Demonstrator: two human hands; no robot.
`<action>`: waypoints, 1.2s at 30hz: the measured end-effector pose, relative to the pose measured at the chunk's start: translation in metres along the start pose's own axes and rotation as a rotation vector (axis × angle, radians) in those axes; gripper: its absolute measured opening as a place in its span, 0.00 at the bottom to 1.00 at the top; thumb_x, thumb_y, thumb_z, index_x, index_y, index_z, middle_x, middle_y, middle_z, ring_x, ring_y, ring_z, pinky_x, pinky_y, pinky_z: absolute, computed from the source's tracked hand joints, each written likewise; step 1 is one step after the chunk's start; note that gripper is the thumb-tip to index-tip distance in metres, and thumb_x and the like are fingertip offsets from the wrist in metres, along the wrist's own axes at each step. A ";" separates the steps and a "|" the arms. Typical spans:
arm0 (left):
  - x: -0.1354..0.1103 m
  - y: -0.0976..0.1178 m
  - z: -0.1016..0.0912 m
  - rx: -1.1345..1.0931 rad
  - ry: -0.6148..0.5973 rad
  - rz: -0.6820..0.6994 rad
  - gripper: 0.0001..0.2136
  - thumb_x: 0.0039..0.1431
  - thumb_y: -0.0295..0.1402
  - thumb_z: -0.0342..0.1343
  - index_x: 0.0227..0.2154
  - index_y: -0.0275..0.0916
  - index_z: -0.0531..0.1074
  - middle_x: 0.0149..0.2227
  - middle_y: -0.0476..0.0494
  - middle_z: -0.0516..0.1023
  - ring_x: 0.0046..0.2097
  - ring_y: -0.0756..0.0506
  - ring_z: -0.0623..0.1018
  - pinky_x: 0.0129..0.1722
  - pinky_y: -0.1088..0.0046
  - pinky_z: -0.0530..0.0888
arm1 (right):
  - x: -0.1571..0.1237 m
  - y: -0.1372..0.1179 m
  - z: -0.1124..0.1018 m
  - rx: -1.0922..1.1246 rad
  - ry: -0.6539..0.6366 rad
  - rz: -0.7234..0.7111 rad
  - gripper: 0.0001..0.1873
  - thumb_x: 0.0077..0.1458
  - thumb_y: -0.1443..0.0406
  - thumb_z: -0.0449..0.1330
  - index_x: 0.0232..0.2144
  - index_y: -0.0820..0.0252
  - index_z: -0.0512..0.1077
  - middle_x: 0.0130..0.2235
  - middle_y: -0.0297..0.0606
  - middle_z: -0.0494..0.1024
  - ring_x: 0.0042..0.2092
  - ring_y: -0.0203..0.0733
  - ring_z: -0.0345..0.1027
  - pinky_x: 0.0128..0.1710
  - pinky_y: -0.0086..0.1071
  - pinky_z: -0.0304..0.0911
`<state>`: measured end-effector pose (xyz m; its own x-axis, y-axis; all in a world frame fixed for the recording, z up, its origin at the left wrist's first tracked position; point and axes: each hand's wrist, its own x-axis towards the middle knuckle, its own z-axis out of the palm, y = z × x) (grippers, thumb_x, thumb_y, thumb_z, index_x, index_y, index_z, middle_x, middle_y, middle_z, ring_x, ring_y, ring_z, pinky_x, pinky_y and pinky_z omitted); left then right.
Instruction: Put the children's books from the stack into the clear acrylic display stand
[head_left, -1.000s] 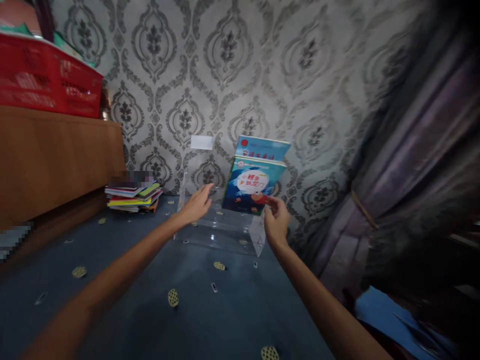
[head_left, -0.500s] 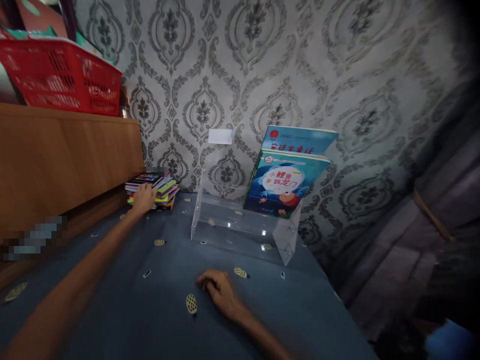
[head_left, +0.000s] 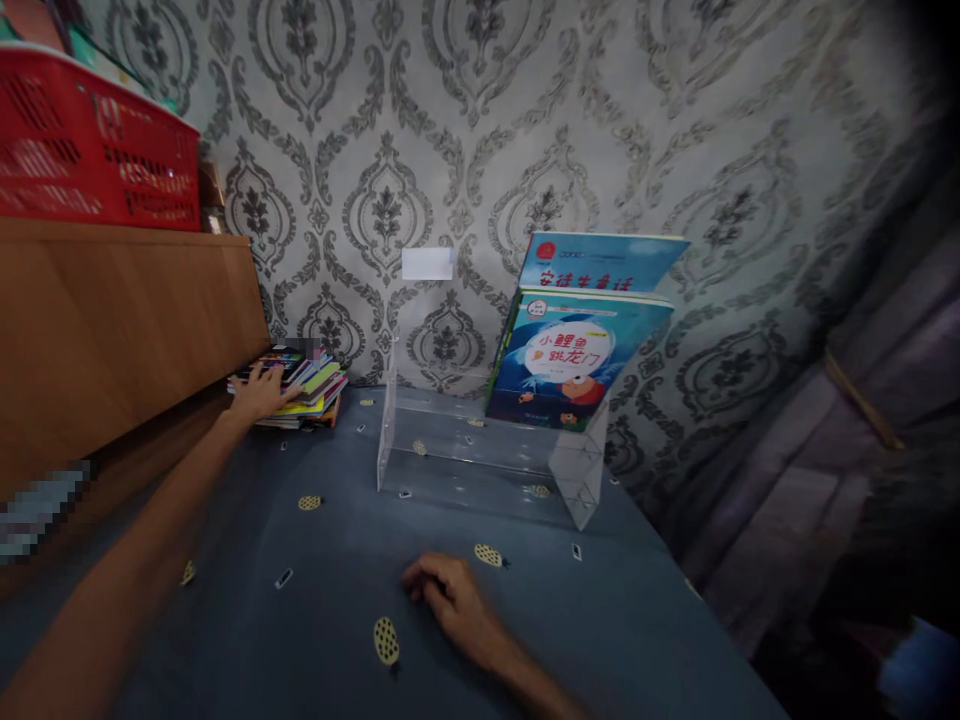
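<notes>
My left hand (head_left: 259,392) lies with spread fingers on a stack of books (head_left: 319,392) beside the wooden cabinet. The top book is dark; yellow and white edges show below it. My right hand (head_left: 450,597) rests on the dark blue tablecloth (head_left: 330,610), fingers loosely curled and apart from the thumb, holding nothing. Beyond it stands a clear acrylic book stand (head_left: 465,460). On the stand's right side a blue picture book with a red fish (head_left: 559,365) leans back, in front of another blue book with red lettering (head_left: 600,262).
A wooden cabinet (head_left: 127,330) bounds the left side, with a red plastic basket (head_left: 97,150) on top. Patterned wallpaper (head_left: 450,120) covers the wall behind the stand. A dark curtain (head_left: 810,500) hangs at the right. A white label (head_left: 427,264) shows above the stand's left part.
My left hand's fingers have spread over the stack of books. My right hand looks much the same. The view has shifted slightly, and the basket and cabinet sit further left.
</notes>
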<state>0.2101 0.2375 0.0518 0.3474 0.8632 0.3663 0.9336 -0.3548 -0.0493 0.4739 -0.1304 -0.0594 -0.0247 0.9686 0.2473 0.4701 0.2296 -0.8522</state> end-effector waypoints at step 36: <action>-0.043 -0.018 -0.013 0.074 0.085 0.219 0.20 0.63 0.32 0.44 0.56 0.35 0.69 0.58 0.30 0.72 0.62 0.34 0.67 0.61 0.49 0.60 | 0.002 -0.002 -0.001 -0.026 -0.019 -0.005 0.18 0.51 0.76 0.49 0.33 0.60 0.78 0.29 0.36 0.80 0.33 0.38 0.74 0.35 0.30 0.66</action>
<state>0.1770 0.2021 0.0493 0.5364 0.7343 0.4161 0.8418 -0.5003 -0.2024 0.4732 -0.1287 -0.0566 -0.0443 0.9691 0.2426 0.4926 0.2325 -0.8387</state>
